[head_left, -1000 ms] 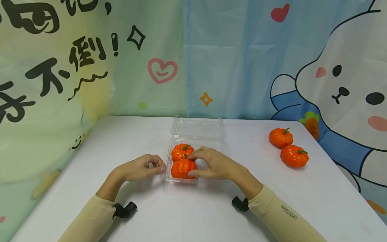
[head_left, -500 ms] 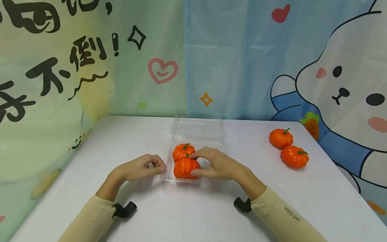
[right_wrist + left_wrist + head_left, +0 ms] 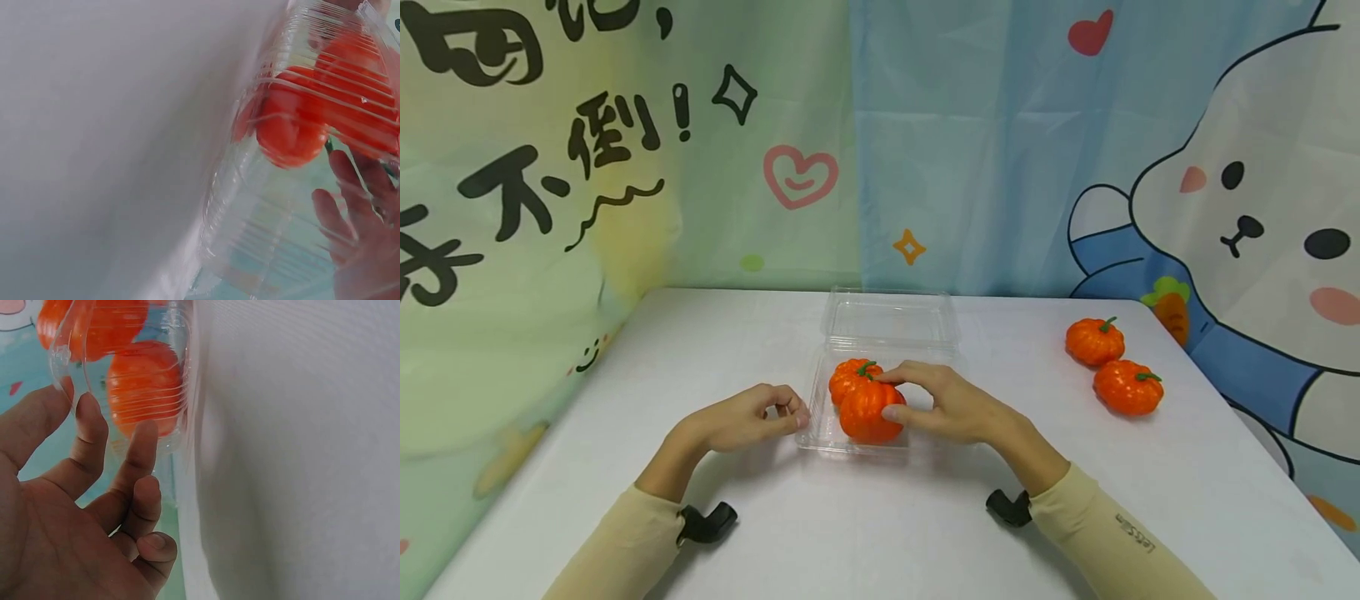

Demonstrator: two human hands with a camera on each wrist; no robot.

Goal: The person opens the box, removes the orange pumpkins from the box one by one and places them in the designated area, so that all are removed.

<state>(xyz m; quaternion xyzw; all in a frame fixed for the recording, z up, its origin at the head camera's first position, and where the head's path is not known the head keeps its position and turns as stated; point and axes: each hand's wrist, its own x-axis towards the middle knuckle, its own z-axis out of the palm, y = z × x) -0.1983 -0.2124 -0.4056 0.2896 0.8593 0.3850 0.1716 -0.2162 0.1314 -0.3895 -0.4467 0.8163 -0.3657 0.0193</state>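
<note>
A clear plastic clamshell box (image 3: pixel 829 438) lies with its lid (image 3: pixel 891 319) folded back. My left hand (image 3: pixel 741 421) pinches its left rim between thumb and index finger; in the left wrist view the other fingers curl beside the box wall. Inside are two glossy orange pumpkins with green stems. My right hand (image 3: pixel 951 407) grips the front pumpkin (image 3: pixel 863 417), thumb on its near right side and fingers by the stem. Behind it, the rear pumpkin (image 3: pixel 847 383) is partly hidden. Through the clear wall, the right wrist view shows the right hand (image 3: pixel 369 244) reaching inside.
Two more pumpkins sit at the right of the white table (image 3: pixel 880 533), one pumpkin (image 3: pixel 1094 342) behind the other pumpkin (image 3: pixel 1128 388). A printed curtain (image 3: pixel 955 150) hangs behind the table's back edge.
My right hand has moved a little to the right with the front pumpkin, which now overlaps more of the rear one. The left hand keeps its hold on the rim.
</note>
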